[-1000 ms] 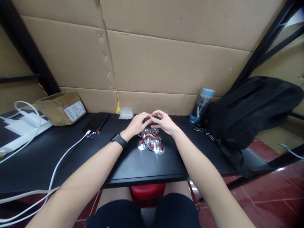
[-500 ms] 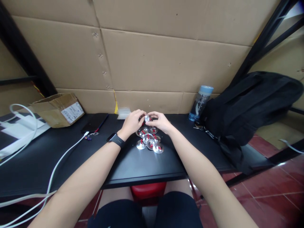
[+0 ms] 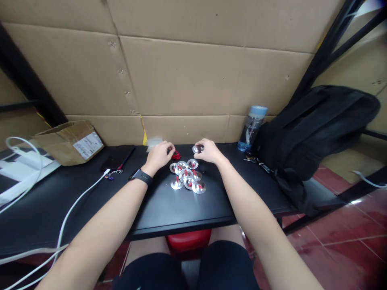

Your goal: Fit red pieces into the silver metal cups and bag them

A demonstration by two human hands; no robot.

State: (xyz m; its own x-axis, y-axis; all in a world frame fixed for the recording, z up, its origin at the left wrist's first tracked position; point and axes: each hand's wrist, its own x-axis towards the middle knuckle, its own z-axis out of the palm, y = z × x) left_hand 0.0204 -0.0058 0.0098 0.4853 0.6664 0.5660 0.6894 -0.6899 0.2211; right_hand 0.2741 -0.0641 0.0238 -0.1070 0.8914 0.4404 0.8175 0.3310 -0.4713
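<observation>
Leaving room before table edge (image 3: 184,228), discs (image 3: 186,175)

Left forearm (image 3: 105,221) reaches forward and inward from lower left; right forearm (image 3: 252,201) mirrors it from lower right. Left hand (image 3: 159,155) back uppermost, fingers curled, thumb near index finger; exact contact at fingertips unclear. Right hand (image 3: 209,151) bent inward past wrist (image 3: 221,160), thumb and fingers closed in grip. Hands apart, nearly level. Bare thighs (image 3: 146,245) below, set apart, seated pose.
</observation>
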